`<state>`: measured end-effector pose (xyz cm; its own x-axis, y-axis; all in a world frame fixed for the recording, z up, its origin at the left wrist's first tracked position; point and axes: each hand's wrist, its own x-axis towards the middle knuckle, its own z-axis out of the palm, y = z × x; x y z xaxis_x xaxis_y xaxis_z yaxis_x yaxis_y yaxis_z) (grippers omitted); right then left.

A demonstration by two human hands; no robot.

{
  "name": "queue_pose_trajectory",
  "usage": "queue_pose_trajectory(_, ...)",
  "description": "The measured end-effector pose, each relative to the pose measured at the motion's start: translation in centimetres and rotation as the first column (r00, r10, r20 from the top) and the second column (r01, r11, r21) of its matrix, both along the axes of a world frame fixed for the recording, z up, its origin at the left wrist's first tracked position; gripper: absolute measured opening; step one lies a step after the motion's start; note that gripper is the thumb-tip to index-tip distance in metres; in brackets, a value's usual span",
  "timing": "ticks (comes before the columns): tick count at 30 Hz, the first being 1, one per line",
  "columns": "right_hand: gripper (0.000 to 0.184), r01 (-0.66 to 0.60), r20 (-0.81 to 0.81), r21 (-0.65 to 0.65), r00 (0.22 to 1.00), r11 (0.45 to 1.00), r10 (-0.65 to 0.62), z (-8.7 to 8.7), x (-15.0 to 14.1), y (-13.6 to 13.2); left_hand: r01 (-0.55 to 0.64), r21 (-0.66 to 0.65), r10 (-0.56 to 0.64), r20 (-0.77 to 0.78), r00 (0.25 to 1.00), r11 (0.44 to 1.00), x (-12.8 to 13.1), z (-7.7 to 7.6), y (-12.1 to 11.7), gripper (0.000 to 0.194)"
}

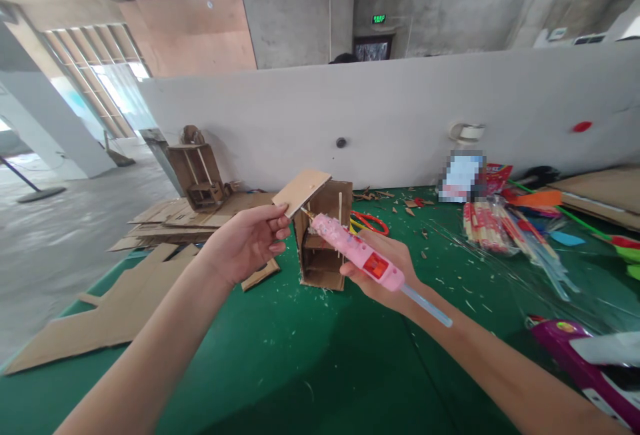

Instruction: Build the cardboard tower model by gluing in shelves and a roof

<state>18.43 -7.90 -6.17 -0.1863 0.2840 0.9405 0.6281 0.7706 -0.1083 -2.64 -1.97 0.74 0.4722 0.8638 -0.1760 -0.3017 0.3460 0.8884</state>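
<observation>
My left hand pinches a small rectangular piece of cardboard by its near edge, raised above the table. In my right hand is a pink hot glue gun, with a clear glue stick poking out of its back end. The gun's nozzle points up and left, at the underside edge of the cardboard piece; whether it touches is hard to tell. Behind both hands stands a small cardboard box with shelves, partly hidden by the gun and the held piece.
A second cardboard structure stands on stacked cardboard at the left. Cut cardboard lies in front of it. Scissors lie behind my right hand. Packed sticks, glue sticks and a purple item are on the right.
</observation>
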Motion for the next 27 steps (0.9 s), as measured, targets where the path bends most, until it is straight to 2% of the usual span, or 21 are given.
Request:
queue_pose_trajectory(8,0.029,-0.096,0.053,0.005,0.994,0.995,0.095,-0.09,-0.74,-0.34,-0.019,-0.017,0.019,0.010,1.000,1.000,0.02,-0.31,0.27,0.011)
queue_pose_trajectory(16,0.028,-0.039,0.060,0.049,0.998,0.998,0.036,0.02,-0.76,-0.41,-0.009,-0.005,0.009,0.009,1.000,1.000,-0.03,-0.16,0.06,0.016)
queue_pose_trajectory(22,0.031,-0.041,0.052,0.036,0.998,0.998,0.039,0.08,-0.45,-0.33,-0.003,-0.008,0.003,0.006,1.000,1.000,0.01,-0.16,0.13,0.016)
queue_pose_trajectory(27,0.037,0.054,0.043,0.012,0.998,0.998,-0.054,0.18,0.14,-0.10,0.012,0.011,-0.012,0.003,1.000,1.000,0.00,0.08,-0.09,0.014)
